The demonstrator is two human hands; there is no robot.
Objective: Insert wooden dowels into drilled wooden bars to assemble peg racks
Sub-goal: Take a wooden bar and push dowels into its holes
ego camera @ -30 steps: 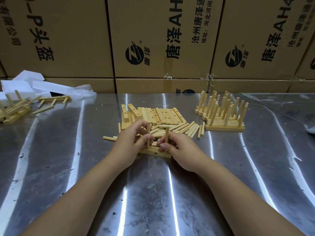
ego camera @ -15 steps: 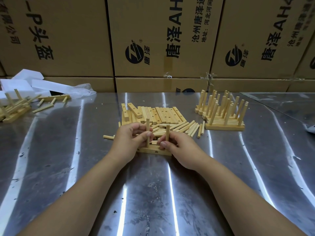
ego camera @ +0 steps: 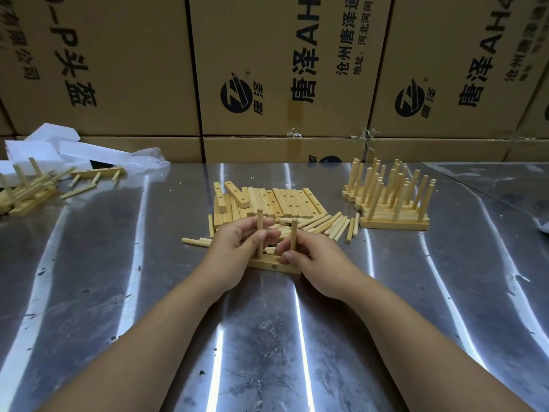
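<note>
I see the bar [ego camera: 269, 264] at the centre of the bench [ego camera: 118, 292], with the left dowel [ego camera: 260, 224] and right dowel [ego camera: 294, 233] upright in it. Behind it lie loose dowels [ego camera: 323, 226], then stacked bars [ego camera: 279, 200]. To the right stand finished racks [ego camera: 392, 203], far left more racks [ego camera: 26, 191], and cartons [ego camera: 282, 69] behind everything.

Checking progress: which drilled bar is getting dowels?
The bar nearest the person, under left hand and right hand, each gripping an upright dowel; other bars lie stacked behind.

Both hands, left hand [ego camera: 237, 245] and right hand [ego camera: 319, 263], pinch 2 upright dowels [ego camera: 260, 230] in a bar [ego camera: 274, 265].
</note>
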